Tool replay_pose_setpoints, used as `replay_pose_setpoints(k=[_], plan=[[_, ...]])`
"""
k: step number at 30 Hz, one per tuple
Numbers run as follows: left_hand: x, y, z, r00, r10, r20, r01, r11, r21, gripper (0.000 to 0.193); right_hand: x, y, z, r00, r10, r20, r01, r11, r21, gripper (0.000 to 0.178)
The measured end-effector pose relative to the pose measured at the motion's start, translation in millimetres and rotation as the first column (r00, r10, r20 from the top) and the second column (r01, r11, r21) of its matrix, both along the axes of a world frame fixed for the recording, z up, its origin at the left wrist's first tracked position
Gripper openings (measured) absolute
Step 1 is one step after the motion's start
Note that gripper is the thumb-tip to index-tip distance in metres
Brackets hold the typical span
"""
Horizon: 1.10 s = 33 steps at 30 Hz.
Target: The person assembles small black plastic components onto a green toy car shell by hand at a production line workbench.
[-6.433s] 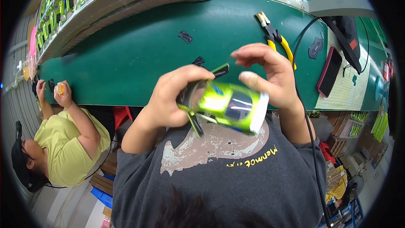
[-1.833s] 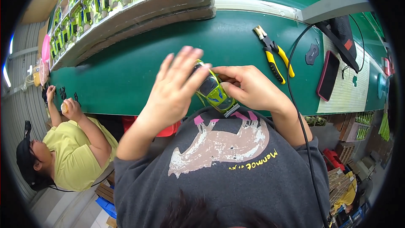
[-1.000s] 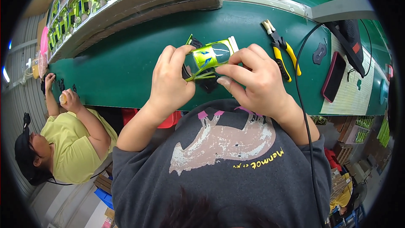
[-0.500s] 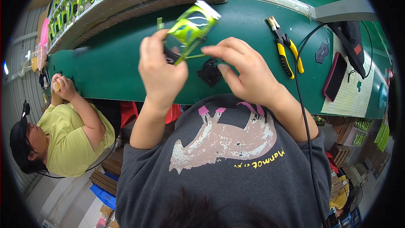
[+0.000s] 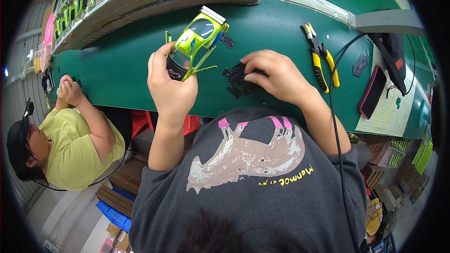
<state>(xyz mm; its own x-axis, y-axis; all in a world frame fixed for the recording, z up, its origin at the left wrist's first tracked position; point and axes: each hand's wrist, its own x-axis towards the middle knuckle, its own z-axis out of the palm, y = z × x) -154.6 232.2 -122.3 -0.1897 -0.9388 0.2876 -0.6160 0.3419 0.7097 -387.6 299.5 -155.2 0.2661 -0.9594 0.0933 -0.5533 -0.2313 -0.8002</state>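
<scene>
A lime-green toy car body (image 5: 191,42) with a white rear edge is tilted above the table, and my left hand (image 5: 171,86) is closed around its dark front end. Thin green pieces stick out from both of its sides. Beside the car, apart from the pile, lies one small black piece (image 5: 227,41). To the right of the car is a loose pile of small black plastic parts (image 5: 236,77). At that pile my right hand (image 5: 276,76) pinches a black part between thumb and forefinger; the part's shape is mostly hidden.
Pliers with yellow and black handles (image 5: 323,61) lie to the right on the green table (image 5: 272,21). Beyond are a flat dark piece (image 5: 360,65), a phone (image 5: 373,92) and a black cable (image 5: 333,107). A box of green toy cars (image 5: 93,0) stands back left. A co-worker (image 5: 77,140) sits left.
My left hand and the car have shifted left and slightly down. My right hand has left the car's side piece and reached the black parts, which are now more spread out.
</scene>
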Motion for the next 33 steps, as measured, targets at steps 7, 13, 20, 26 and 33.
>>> replay_pose_setpoints(k=[7, 13, 20, 26, 33], plan=[[-27.1, 10.3, -2.9, 0.984, -0.175, 0.018, 0.176, 0.983, -0.056, 0.046, -0.6, 13.6, 21.5, 0.747, -0.428, 0.509, 0.159, 0.858, 0.489, 0.010], [-41.9, 16.4, -2.2, 0.974, -0.213, 0.079, 0.222, 0.967, -0.128, 0.052, 3.7, 18.2, 22.0, 0.610, -0.437, 0.661, 0.137, 0.880, 0.455, 0.018], [-45.1, 16.7, -7.1, 0.973, -0.204, 0.112, 0.223, 0.953, -0.204, 0.057, 13.4, 17.2, 30.1, 0.599, -0.532, 0.598, 0.210, 0.825, 0.524, 0.016], [-44.5, 15.5, -10.7, 0.974, -0.182, 0.136, 0.210, 0.949, -0.235, 0.059, 6.2, 17.1, 21.5, 0.532, -0.565, 0.631, 0.153, 0.797, 0.584, 0.017], [-49.7, 22.6, -9.9, 0.977, -0.185, 0.108, 0.203, 0.961, -0.187, 0.048, 11.8, 17.7, 22.0, 0.486, -0.597, 0.639, 0.132, 0.773, 0.621, 0.019]])
